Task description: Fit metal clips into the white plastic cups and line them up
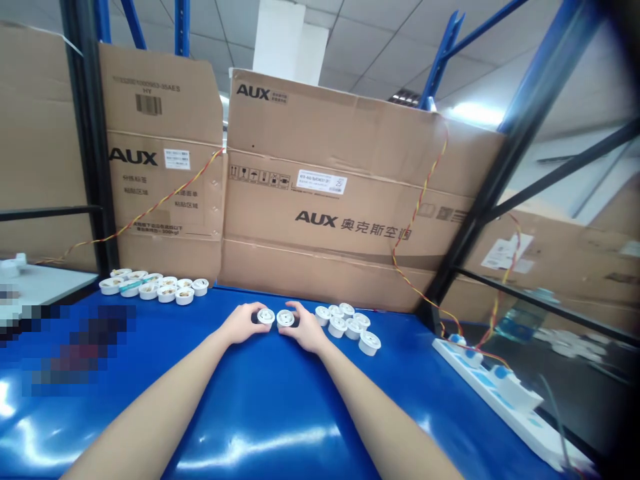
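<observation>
Gripping white round plastic cup with left hand, fingertips curled around its side; right hand closed narrowly around twin cup. Both cups nearly touching, seated on glossy blue table near middle of far edge, apparently steadied against tabletop. Cluster of white cups just right of right hand; row of white cups with tan filling near far left corner. White power strip along right edge; brown AUX cardboard carton behind far edge.
</observation>
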Demonstrator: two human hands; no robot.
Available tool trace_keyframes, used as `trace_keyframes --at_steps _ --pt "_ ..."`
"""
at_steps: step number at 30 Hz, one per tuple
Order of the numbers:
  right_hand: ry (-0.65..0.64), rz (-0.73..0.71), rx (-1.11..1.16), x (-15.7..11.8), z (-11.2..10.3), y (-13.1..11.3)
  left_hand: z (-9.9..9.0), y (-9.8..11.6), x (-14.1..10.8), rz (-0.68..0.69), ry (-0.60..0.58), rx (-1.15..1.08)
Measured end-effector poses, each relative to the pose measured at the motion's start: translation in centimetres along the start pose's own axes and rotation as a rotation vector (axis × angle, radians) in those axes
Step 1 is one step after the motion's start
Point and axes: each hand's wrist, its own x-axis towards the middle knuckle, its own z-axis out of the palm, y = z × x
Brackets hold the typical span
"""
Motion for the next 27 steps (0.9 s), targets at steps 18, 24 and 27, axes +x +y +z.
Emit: trace_keyframes --at_steps 18,24,27 --pt "-0.090 -0.388 -0.619 0.0 -1.0 -3.2 -1.5 2.1 0.3 0.340 -0.022 0.472" --pt "-0.021 -0.218 -0.533 -0.2 -0.9 -2.4 -1.8 1.7 0.1 0.302 0.002 0.474" --pt "0.013 -0.030 -0.451 -0.1 -0.4 -1.3 -1.4 0.8 0.1 0.171 0.099 0.398"
